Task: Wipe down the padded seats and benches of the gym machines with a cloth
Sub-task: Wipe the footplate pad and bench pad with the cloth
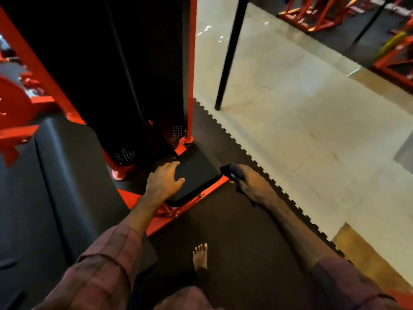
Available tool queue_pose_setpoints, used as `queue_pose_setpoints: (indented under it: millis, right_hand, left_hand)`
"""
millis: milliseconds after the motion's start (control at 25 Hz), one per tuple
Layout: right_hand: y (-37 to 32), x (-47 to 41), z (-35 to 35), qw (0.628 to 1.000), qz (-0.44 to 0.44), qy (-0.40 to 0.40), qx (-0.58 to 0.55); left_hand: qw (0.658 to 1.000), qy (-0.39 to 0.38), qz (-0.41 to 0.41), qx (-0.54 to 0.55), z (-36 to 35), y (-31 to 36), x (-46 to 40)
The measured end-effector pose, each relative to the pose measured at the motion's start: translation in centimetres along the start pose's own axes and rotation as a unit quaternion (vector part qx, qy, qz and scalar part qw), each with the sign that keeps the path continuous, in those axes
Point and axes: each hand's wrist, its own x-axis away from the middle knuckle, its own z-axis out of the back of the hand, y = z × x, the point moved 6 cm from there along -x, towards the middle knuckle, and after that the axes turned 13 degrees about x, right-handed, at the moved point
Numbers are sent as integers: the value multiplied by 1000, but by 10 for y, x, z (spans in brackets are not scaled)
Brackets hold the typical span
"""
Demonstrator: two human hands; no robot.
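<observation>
Our left hand (164, 182) reaches toward twelve o'clock, fingers spread and loosely bent; our right hand (250, 183), at its three o'clock, is curled closed.

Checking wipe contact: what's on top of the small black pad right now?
Only the left hand rests on the small black pad, fingers spread. The right hand grips the dark cloth just off the pad's right corner. The pad surface beneath the left hand is hidden.

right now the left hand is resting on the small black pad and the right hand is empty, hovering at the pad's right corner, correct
Not quite. In the head view the right hand is not empty: it grips a dark cloth at that corner. The rest holds: the left hand rests on the small black pad.
</observation>
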Motion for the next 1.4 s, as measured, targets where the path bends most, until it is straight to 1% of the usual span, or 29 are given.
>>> queue_pose_setpoints:
  millis: [80,160,280,360,400,480,600,640,680,720,840,960,1000,1040,1120,1160,1200,1240,1280,1320,1360,1400]
  right_hand:
    - [7,-46,10,999,31,4,12]
    - [14,-93,6,997,57,2,52]
    - [15,-164,-23,983,130,-4,129]
    - [18,-199,-60,966,191,-27,174]
    - [21,-210,-80,953,222,-36,202]
    - [34,-231,-135,915,289,-69,273]
    - [72,-235,-205,835,384,-116,376]
    - [86,-236,-213,816,408,-115,393]
    - [99,-239,-212,803,428,-98,403]
    - [107,-241,-204,799,443,-80,399]
    - [101,-270,-200,802,453,-58,385]
    - [81,-280,-227,824,417,-64,379]
    - [83,-274,-230,822,427,-63,371]
    - [92,-265,-228,813,453,-66,360]
    - [124,-256,-210,783,514,-67,344]
    - [136,-259,-200,783,524,-68,328]
    - [139,-266,-195,798,514,-69,307]
    - [134,-278,-199,826,480,-71,288]
    - [122,-289,-206,861,422,-65,275]
    - [108,-297,-214,888,367,-59,271]
    - [96,-298,-220,899,340,-48,271]
    - [92,-293,-223,895,350,-41,272]
  left_hand:
    - [1000,3,30,9,-13,-5,-19]
    - [997,9,68,16,-30,-15,-34]
    - [992,28,110,47,-64,-39,-52]
    - [984,39,152,80,-95,-61,-57]
    - [980,46,169,92,-109,-70,-59]
    - [968,70,208,123,-141,-93,-65]
    - [937,113,275,182,-188,-121,-69]
    - [923,128,301,205,-202,-128,-72]
    - [907,141,324,230,-215,-132,-75]
    - [891,152,345,253,-226,-135,-78]
    - [842,197,402,302,-253,-144,-90]
    - [813,235,433,309,-280,-146,-102]
    - [806,254,440,304,-286,-146,-106]
    - [797,278,447,297,-290,-144,-108]
    - [779,321,460,281,-295,-137,-113]
    - [771,337,466,275,-297,-133,-117]
    - [761,351,475,268,-298,-131,-122]
    - [749,364,487,261,-299,-131,-126]
    - [741,374,497,252,-300,-132,-130]
    - [737,383,502,241,-302,-132,-131]
    - [736,391,503,229,-304,-134,-132]
    - [736,397,502,220,-305,-137,-131]
